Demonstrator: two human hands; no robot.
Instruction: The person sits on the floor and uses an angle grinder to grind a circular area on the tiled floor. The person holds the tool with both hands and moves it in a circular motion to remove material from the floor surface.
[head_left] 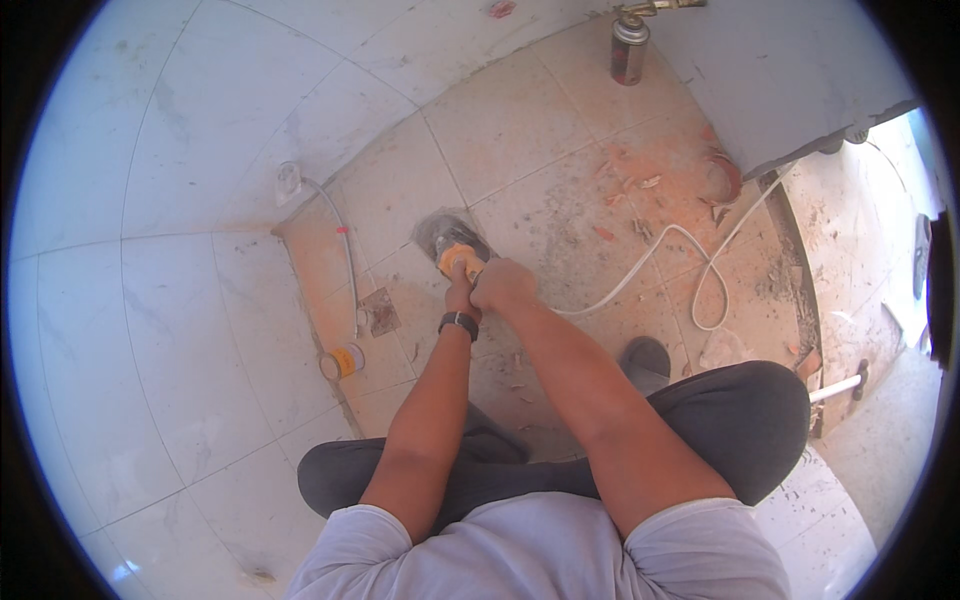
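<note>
Both my hands are closed round an angle grinder (458,258) with a yellow-orange body and a dark front end. My left hand (461,292), with a black watch on its wrist, grips it on the left side. Against its right side my right hand (504,284) is wrapped round the rear part. The front end is down at the tiled floor (500,140), over a grey, dusty patch. Its disc is blurred, and I cannot tell how deep it sits. A white cord (640,265) runs from beside my right hand across the floor, making a loop.
Orange rubble (650,185) and a ring-shaped piece (722,180) lie ahead right, near a gas canister with a torch head (629,50). To the left are a yellow tin (343,362), a thin hose (345,250) and a square floor opening (380,311). White tiled walls (200,150) stand left and ahead.
</note>
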